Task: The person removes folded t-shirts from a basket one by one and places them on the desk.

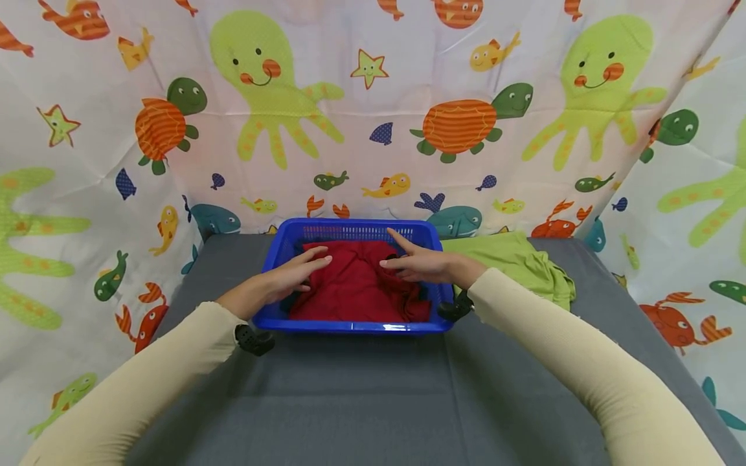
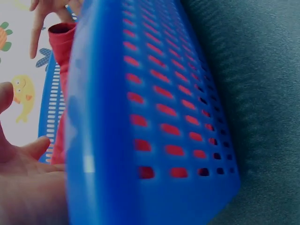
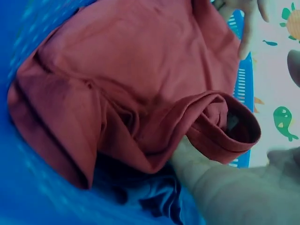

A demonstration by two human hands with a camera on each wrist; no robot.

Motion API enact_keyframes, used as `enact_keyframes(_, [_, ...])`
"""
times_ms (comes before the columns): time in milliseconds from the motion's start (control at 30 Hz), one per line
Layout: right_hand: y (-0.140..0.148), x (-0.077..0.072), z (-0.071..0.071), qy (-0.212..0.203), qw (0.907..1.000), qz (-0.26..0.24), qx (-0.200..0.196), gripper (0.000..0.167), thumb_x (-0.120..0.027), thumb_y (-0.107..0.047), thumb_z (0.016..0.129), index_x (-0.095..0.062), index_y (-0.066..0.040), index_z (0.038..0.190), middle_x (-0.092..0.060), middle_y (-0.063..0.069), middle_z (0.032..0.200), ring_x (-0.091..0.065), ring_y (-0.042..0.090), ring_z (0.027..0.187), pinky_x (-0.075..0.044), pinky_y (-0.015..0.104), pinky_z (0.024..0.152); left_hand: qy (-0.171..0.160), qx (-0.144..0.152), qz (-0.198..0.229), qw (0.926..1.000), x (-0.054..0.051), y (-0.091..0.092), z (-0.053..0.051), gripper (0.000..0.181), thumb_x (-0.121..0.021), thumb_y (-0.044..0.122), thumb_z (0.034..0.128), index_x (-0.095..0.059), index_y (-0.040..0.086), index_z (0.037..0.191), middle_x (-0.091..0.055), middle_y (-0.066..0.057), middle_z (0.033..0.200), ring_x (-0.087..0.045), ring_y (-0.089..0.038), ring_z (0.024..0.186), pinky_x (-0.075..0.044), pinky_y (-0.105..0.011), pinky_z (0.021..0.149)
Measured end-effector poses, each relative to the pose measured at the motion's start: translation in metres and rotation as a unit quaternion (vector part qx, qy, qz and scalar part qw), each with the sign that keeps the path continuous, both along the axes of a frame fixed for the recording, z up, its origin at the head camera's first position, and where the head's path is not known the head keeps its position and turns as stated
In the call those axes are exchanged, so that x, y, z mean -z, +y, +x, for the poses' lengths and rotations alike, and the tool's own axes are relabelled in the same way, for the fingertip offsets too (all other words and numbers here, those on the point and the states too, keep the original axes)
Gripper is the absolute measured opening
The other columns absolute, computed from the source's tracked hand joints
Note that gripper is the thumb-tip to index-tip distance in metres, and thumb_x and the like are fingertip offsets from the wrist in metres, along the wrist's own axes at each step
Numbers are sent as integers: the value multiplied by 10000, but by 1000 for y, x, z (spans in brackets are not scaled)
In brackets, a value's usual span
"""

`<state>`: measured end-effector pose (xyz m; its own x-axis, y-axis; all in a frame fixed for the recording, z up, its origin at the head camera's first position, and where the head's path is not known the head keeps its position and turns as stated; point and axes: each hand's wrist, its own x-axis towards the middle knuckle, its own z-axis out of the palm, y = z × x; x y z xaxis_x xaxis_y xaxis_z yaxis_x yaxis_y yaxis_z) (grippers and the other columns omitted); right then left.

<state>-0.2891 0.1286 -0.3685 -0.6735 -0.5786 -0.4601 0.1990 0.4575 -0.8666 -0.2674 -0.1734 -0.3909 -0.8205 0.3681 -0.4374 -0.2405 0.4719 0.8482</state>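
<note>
A red garment (image 1: 355,278) lies bunched inside a blue plastic basket (image 1: 361,327). The left hand (image 1: 294,275) reaches over the basket's left side, its fingers loosely spread beside the cloth. From the right, the right hand (image 1: 422,262) hovers at the garment's right part with its index finger stretched out. In the right wrist view, part of the right hand (image 3: 225,187) passes beneath a rolled, tube-like opening of the red cloth (image 3: 225,140), and that fingertip is hidden. Dark blue cloth (image 3: 161,192) shows under the red garment.
Lime green cloth (image 1: 519,262) lies on the grey table cover (image 1: 350,401), right of the basket and partly behind the right forearm. A sea-animal printed curtain (image 1: 367,116) stands behind and along both sides. Each wrist carries a black strapped device (image 1: 254,340).
</note>
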Motion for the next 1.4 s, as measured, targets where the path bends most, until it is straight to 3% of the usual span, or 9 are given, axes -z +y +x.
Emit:
enact_keyframes(133, [1, 4, 0, 138, 9984, 277, -474, 789, -550, -292, 1040, -43, -310, 1645, -28, 122, 1713, -131, 381, 1574, -174, 612, 1252, 1, 167, -147, 9998, 1, -1, -2, 707, -443, 479, 1055, -150, 209, 1639, -133, -161, 1696, -189, -425, 1534, -274, -631, 1204])
enact_keyframes(267, [-1, 9, 1, 323, 9925, 793, -875, 689, -562, -314, 1027, -239, -220, 1627, -150, 121, 1702, -156, 364, 1569, -219, 597, 1246, -64, 166, -270, 9995, 9, -2, -2, 655, -477, 433, 1050, -251, 200, 1618, -168, -153, 1688, -186, -404, 1540, -227, -632, 1226])
enact_keyframes(467, [-5, 9, 2, 578, 9826, 1372, -1107, 677, -607, -356, 997, -326, -231, 1600, -187, 134, 1691, -171, 362, 1560, -244, 592, 1239, -197, 131, -101, 9997, 16, -5, 0, 646, -478, 373, 1058, -235, 183, 1626, -155, -162, 1693, -162, -393, 1552, -193, -618, 1245])
enact_keyframes(633, [-6, 7, 2, 569, 9829, 1450, -984, 781, -635, -381, 974, -226, -263, 1629, -130, 127, 1704, -132, 367, 1568, -220, 612, 1240, -310, 93, 64, 9995, 16, -5, -1, 684, -510, 351, 1047, -201, 183, 1635, -81, -153, 1707, -83, -392, 1573, -113, -606, 1266])
enact_keyframes(867, [0, 11, 0, 765, 9861, 1321, -659, 875, -646, -399, 960, -122, -252, 1646, -135, 149, 1690, -162, 388, 1555, -263, 623, 1219, -185, 82, 146, 9997, 15, -9, -2, 738, -608, 312, 1001, -239, 181, 1626, -79, -175, 1695, -132, -387, 1556, -167, -591, 1261])
enact_keyframes(1033, [6, 8, 0, 901, 9885, 1053, -601, 911, -694, -343, 937, -126, -261, 1644, -159, 128, 1677, -167, 355, 1549, -267, 593, 1229, -148, 135, 331, 9993, 12, -12, -3, 811, -661, 250, 964, -204, 230, 1635, -174, -177, 1644, -223, -376, 1506, -242, -590, 1240])
enact_keyframes(1167, [11, 8, -1, 960, 9905, 871, -451, 943, -726, -306, 917, -127, -270, 1643, -236, 125, 1637, -250, 345, 1514, -331, 556, 1209, -93, 212, 397, 9989, 8, -12, -3, 861, -697, 213, 936, -197, 252, 1635, -281, -180, 1580, -298, -365, 1463, -317, -571, 1211])
enact_keyframes(1400, [16, 10, -4, 1427, 9871, 716, -120, 957, -760, -265, 896, -160, -235, 1641, -371, 153, 1557, -398, 354, 1428, -416, 522, 1159, 129, 118, 379, 9991, 4, -16, 0, 884, -722, 153, 917, -214, 277, 1631, -355, -179, 1530, -389, -359, 1407, -473, -483, 1110])
